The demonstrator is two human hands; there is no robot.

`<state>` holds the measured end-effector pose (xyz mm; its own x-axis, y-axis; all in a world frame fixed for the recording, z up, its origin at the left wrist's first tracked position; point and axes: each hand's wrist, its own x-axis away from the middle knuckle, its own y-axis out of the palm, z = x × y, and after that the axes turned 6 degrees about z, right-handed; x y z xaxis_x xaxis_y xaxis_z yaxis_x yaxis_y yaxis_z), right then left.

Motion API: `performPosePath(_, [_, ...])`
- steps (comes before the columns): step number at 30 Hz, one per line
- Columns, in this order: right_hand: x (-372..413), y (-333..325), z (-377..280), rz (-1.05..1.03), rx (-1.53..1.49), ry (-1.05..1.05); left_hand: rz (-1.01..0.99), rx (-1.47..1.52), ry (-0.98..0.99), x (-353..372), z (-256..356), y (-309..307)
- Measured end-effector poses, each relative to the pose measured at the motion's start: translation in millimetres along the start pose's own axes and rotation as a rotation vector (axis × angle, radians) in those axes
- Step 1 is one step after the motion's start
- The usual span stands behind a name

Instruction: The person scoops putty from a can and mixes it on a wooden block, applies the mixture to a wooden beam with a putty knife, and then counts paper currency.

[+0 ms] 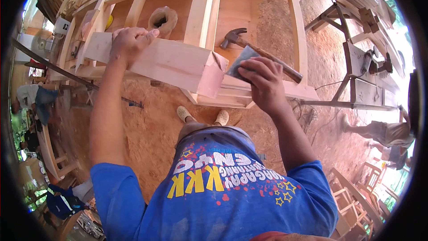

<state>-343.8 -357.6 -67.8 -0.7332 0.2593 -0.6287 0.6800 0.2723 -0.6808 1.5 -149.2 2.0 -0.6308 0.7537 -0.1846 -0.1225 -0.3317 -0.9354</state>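
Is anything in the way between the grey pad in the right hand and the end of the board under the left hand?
Nothing visible stands between the grey pad in the right hand and the end of the board. The hammer lies beyond, partly hidden by that hand, not between them.

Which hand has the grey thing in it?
The right hand: its fingers grip the grey pad. The left hand has no pad; it holds the pale board.
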Motion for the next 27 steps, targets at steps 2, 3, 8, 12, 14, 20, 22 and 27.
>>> performPosePath(2, [-17.4, -11.1, -3.6, 0.035, 0.015, 0.016, 0.001, 0.001, -0.015, 0.1, -2.3, -0.1])
performPosePath(3, [-31.0, -14.1, -9.9, 0.013, 0.032, 0.016, 0.000, 0.001, -0.017, 0.1, -3.3, 1.1])
performPosePath(8, [-62.1, -2.1, -4.1, -0.059, -0.040, -0.142, -0.005, -0.019, 0.053, -3.4, -3.7, 0.4])
performPosePath(12, [-38.5, -1.3, 4.0, -0.119, -0.035, -0.118, 0.008, 0.014, 0.038, -2.5, -4.0, 1.1])
performPosePath(14, [-25.4, -2.9, -5.0, -0.130, -0.008, -0.092, 0.008, 0.026, 0.036, 0.7, -5.8, 4.0])
performPosePath(20, [4.7, -4.6, -35.3, -0.150, 0.120, 0.029, 0.040, -0.009, 0.070, -1.5, -6.9, 5.1])
performPosePath(22, [13.0, -7.2, -44.3, -0.153, 0.108, 0.068, 0.033, -0.006, 0.061, -1.1, -5.9, 4.1])
performPosePath(27, [16.0, -17.6, -69.1, -0.038, 0.062, 0.221, 0.015, 0.003, 0.065, -0.9, -4.3, 2.3])
